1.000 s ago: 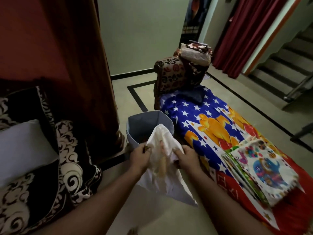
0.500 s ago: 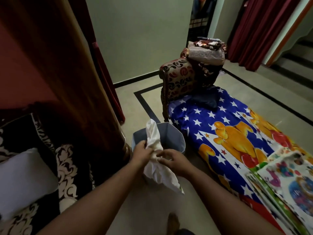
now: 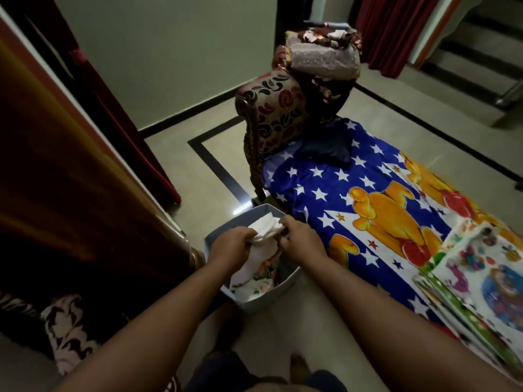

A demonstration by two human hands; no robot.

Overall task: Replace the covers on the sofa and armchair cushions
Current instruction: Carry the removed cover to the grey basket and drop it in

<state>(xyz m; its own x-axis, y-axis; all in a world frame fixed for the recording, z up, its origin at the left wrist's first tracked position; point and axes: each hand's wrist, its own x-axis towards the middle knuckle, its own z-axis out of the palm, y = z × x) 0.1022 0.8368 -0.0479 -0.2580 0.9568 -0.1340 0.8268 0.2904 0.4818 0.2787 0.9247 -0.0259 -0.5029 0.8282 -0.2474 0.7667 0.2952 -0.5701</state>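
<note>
A white cushion cover (image 3: 264, 229) is bunched up over a grey fabric basket (image 3: 210, 241) on the floor. My left hand (image 3: 230, 244) grips the cover's left side and my right hand (image 3: 301, 239) grips its right side, just above the basket's opening. The cover's lower part hangs down into the basket, where other crumpled white and floral cloth (image 3: 261, 274) lies. A stack of folded colourful covers (image 3: 478, 281) rests on the blue star-patterned sheet (image 3: 325, 182) at the right.
A patterned armchair (image 3: 278, 114) stands behind the basket with cushions (image 3: 325, 59) piled on it. A dark curtain (image 3: 70, 171) and a black-and-white sofa (image 3: 65, 329) fill the left. Stairs rise at the far right. My foot (image 3: 297, 363) stands on the tiled floor.
Both hands have carried the white cover down from above the basket into its opening, bunching it smaller. The view has moved closer over the basket.
</note>
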